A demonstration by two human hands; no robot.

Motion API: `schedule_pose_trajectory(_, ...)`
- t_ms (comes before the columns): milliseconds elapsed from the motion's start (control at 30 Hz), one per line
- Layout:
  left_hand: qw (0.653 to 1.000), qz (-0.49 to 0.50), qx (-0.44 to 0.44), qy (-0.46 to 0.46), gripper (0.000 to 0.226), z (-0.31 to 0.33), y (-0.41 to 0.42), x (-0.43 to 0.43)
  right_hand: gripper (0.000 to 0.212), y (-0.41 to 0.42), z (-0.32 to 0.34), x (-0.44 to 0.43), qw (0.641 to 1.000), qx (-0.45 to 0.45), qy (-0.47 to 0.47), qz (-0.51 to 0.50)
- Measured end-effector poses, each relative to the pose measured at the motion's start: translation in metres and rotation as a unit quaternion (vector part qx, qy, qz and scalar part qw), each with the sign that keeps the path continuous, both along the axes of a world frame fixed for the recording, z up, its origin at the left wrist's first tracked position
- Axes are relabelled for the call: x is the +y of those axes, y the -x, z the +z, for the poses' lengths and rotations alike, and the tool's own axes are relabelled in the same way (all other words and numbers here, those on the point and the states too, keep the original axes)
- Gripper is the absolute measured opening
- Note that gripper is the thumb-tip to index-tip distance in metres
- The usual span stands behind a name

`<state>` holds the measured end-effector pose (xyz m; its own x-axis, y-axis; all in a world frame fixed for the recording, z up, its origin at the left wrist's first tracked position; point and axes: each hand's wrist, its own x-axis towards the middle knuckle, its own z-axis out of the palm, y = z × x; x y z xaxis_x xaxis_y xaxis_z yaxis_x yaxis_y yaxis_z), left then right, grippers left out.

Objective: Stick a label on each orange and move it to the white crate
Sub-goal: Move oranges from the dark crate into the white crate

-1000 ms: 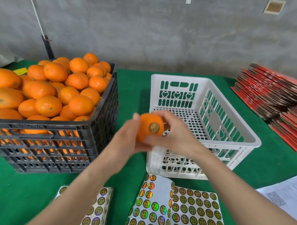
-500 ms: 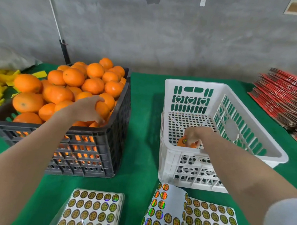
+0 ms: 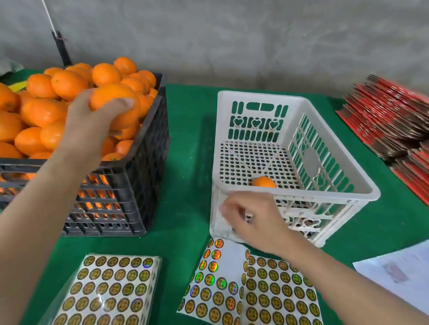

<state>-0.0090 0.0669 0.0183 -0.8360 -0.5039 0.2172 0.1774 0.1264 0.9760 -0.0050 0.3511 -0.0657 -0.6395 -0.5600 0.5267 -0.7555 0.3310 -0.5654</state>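
Left hand: your left hand (image 3: pixel 85 124) is at the upper left of the frame, above the black crate (image 3: pixel 133 198). Its fingers (image 3: pixel 119 103) are curled round the held orange (image 3: pixel 108 95), gripping it from the near side.
Right hand: your right hand (image 3: pixel 252 220) is at the centre of the frame, in front of the near wall of the white crate (image 3: pixel 355 185). It is blurred, its fingers hang loosely curled, and nothing shows in them.
Counter: the counter (image 3: pixel 186 161) is covered in green cloth. The black crate stands on the left and the white crate on the right, with a green strip between them.
Labels: the label sheets (image 3: pixel 281 300) lie at the lower centre, one with its edge curled up, just below your right hand. A wrapped stack of sheets (image 3: pixel 112 293) lies at the lower left.
Room: a grey wall (image 3: pixel 238 40) runs across the top. Red flat cartons (image 3: pixel 394 126) are piled at the right edge, and a white paper (image 3: pixel 405 274) lies at the lower right.
Oranges: the heap of oranges (image 3: pixel 38 110) fills the black crate above its rim, and the held orange sits over it. A lone orange (image 3: pixel 264 182) lies on the white crate's floor near the front wall, just above your right hand in the frame, with the crate wall between them.
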Motion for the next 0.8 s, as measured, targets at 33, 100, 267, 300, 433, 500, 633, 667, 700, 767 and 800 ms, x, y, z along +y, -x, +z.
schedule_pose_trajectory(33, 0.999, -0.026, 0.018, -0.036, 0.036, -0.001, -0.005, 0.01, 0.027, -0.012, -0.022, 0.0, 0.993, -0.048, -0.103, 0.017)
schedule_pose_trajectory(100, 0.993, -0.068, 0.024, -0.094, 0.019, -0.009, -0.016, 0.026, 0.03, -0.022, -0.068, 0.005, 0.932, -0.15, -0.329, -0.01)
schedule_pose_trajectory(267, 0.957, -0.149, -0.078, -0.235, 0.038, -0.055, -0.041, 0.058, 0.052, -0.01, -0.115, 0.014, 0.879, -0.324, -0.331, -0.116)
schedule_pose_trajectory(300, 0.949, -0.153, -0.112, -0.253, 0.04, -0.068, -0.045, 0.063, 0.05, -0.009, -0.118, 0.012, 0.885, -0.341, -0.294, -0.119)
schedule_pose_trajectory(433, 0.895, -0.189, -0.248, -0.321, 0.054, -0.121, -0.059, 0.074, 0.02, -0.007, -0.107, 0.007, 0.888, -0.422, -0.171, -0.069)
schedule_pose_trajectory(500, 0.881, -0.208, -0.29, -0.31, 0.065, -0.142, -0.063, 0.076, 0.017, -0.006, -0.094, 0.007, 0.874, -0.47, -0.125, -0.021)
schedule_pose_trajectory(633, 0.872, -0.25, -0.343, -0.243, 0.069, -0.156, -0.064, 0.08, 0.022, -0.007, -0.074, 0.009, 0.852, -0.516, -0.077, 0.038)
schedule_pose_trajectory(667, 0.866, -0.257, -0.354, -0.243, 0.07, -0.156, -0.064, 0.08, 0.022, -0.008, -0.071, 0.009, 0.852, -0.518, -0.069, 0.04)
schedule_pose_trajectory(700, 0.858, -0.261, -0.362, -0.256, 0.071, -0.158, -0.062, 0.078, 0.022, -0.008, -0.068, 0.01, 0.852, -0.518, -0.062, 0.043)
schedule_pose_trajectory(767, 0.843, -0.267, -0.365, -0.292, 0.067, -0.159, -0.058, 0.075, 0.022, -0.006, -0.066, 0.012, 0.852, -0.518, -0.055, 0.051)
schedule_pose_trajectory(800, 0.838, -0.271, -0.367, -0.299, 0.068, -0.159, -0.057, 0.075, 0.022, -0.006, -0.066, 0.013, 0.851, -0.519, -0.054, 0.054)
